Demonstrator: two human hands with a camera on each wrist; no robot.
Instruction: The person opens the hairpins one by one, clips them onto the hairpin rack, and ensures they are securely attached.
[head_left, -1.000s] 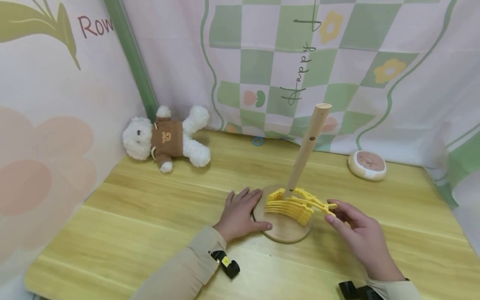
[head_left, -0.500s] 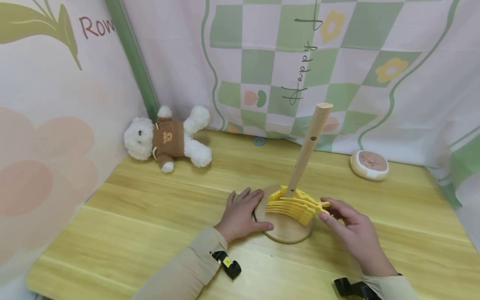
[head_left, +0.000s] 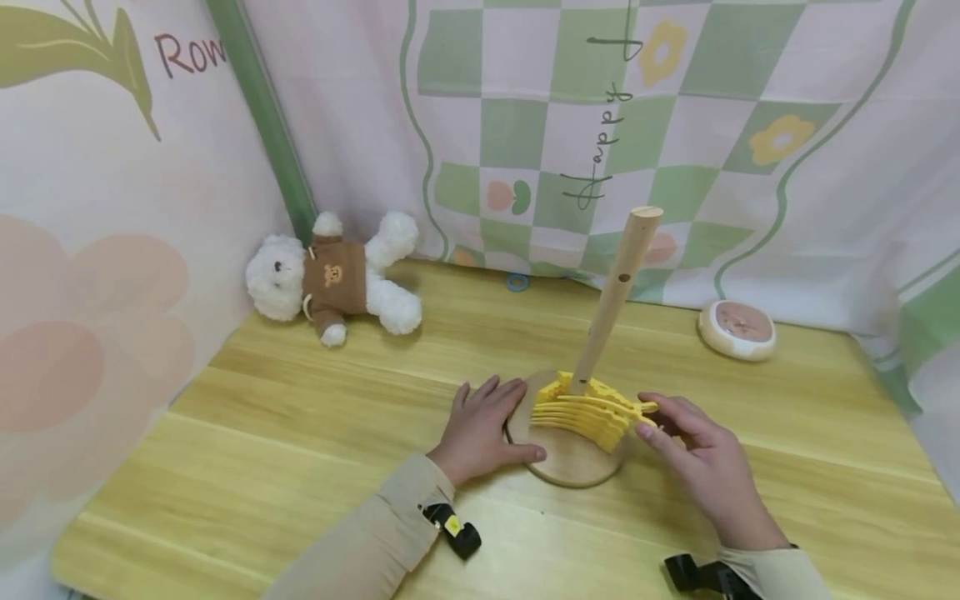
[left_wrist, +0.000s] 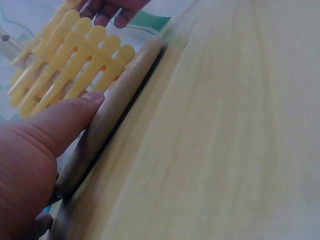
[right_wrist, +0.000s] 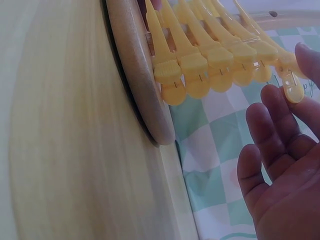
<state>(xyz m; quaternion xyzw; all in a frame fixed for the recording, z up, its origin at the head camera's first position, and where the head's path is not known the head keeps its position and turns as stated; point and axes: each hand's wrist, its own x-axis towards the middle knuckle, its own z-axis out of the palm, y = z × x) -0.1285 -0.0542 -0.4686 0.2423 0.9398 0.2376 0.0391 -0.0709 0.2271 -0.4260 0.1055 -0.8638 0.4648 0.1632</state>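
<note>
A wooden post (head_left: 617,279) rises from a round wooden base (head_left: 573,468) on the table. Several yellow plastic hair clips (head_left: 577,421) are stacked in layers around the post's foot, their rounded tails lined up on the right. My left hand (head_left: 480,429) rests spread on the base's left side, the thumb lying near the stacked clips in the left wrist view. My right hand (head_left: 705,458) pinches the tail end of the topmost yellow hair clip (right_wrist: 292,85) between thumb and index finger. Its other fingers are loosely bent. The held clip's far end lies over the stack by the post.
A white plush toy (head_left: 337,279) in a brown top lies at the back left. A small blue ring (head_left: 517,282) sits near the curtain (head_left: 517,133). An oval cream device (head_left: 738,331) stands at the back right of the wooden table (head_left: 300,433).
My right hand has moved a little left, bringing the pinched hair clip closer to the stack and post. The left hand has stayed on the base.
</note>
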